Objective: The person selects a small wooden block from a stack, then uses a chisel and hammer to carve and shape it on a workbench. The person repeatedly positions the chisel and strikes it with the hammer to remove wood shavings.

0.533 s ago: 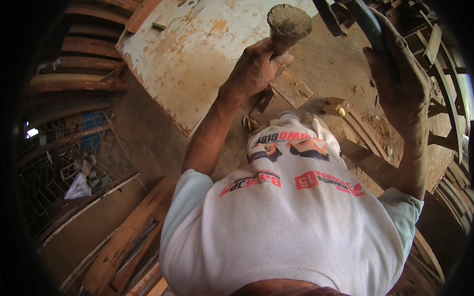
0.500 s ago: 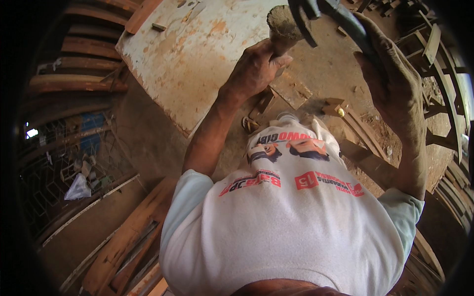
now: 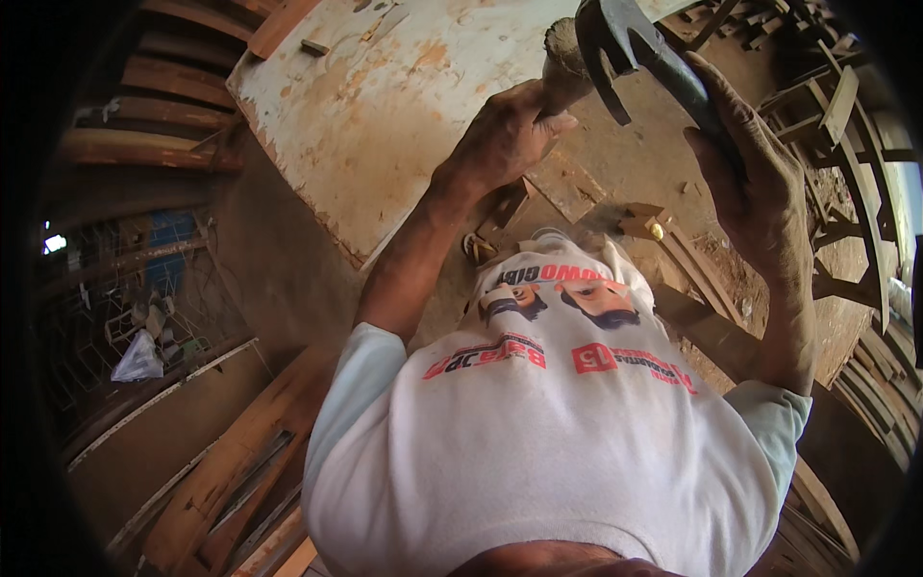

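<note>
My left hand (image 3: pixel 508 137) is closed round a wooden handle (image 3: pixel 565 69) with a worn, frayed round end pointing up and away. Its lower part is hidden in the fist. In my right hand (image 3: pixel 764 188) is a claw hammer (image 3: pixel 615 46) with a dark metal head, gripped along its dark handle. The hammer's head and claw overlap the frayed end in the picture; I cannot tell whether they touch. A white, stained board (image 3: pixel 385 125) lies beyond and to the left of my left hand.
Curved reddish planks (image 3: pixel 173 111) are stacked at the far left. A wooden frame (image 3: pixel 860 183) stands on the right. Narrow wood lengths (image 3: pixel 702 269) and a flat offcut (image 3: pixel 567 183) lie on the ground. A plastic bag (image 3: pixel 139 356) sits by metal latticework at left.
The hammer head has come lower and nearer to me, with more of it in view. My left hand and the wooden handle have shifted slightly right; my right hand slightly left.
</note>
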Motion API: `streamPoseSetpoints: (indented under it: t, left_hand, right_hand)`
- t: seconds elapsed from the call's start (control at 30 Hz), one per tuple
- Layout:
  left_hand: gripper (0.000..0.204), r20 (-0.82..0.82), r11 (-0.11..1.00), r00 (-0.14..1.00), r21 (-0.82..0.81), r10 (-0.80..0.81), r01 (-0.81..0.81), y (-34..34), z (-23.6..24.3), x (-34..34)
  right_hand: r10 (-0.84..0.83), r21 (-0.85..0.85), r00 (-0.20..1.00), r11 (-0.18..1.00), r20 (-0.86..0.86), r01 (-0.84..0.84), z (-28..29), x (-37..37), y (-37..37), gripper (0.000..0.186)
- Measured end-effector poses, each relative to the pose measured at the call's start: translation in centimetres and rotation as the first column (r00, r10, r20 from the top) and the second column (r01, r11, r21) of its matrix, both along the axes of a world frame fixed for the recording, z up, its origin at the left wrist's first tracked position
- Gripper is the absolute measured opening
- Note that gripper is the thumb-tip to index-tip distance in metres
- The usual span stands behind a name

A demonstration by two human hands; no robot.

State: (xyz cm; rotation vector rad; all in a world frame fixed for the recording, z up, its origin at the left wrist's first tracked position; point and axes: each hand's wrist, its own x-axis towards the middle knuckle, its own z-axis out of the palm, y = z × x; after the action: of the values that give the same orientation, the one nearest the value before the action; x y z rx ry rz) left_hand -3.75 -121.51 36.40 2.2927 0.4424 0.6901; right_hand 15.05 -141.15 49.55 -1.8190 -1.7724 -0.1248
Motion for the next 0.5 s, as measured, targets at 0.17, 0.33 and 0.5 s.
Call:
streamPoseSetpoints:
  t: [0.17, 0.33, 0.5]
  left_hand:
    - [0.028, 0.029, 1.0, 1.0, -0.02, -0.011, 0.011, -0.1, 0.1, -0.2]
    - [0.027, -0.005, 0.999, 1.0, -0.048, 0.014, -0.015, -0.6, -0.2, 0.0]
    - [0.025, 0.028, 0.999, 0.999, 0.02, 0.034, -0.034, -0.9, 0.0, -0.8]
  right_hand:
    - [-0.185, 0.256, 0.927, 0.927, -0.325, 0.275, 0.0, 2.6, -0.1, 0.05]
    - [-0.188, 0.346, 0.982, 0.922, 0.014, 0.172, 0.7, 4.4, -0.5, 0.049]
    - [-0.108, -0.054, 0.975, 0.994, -0.195, 0.1, -1.0, 2.4, 0.6, 0.055]
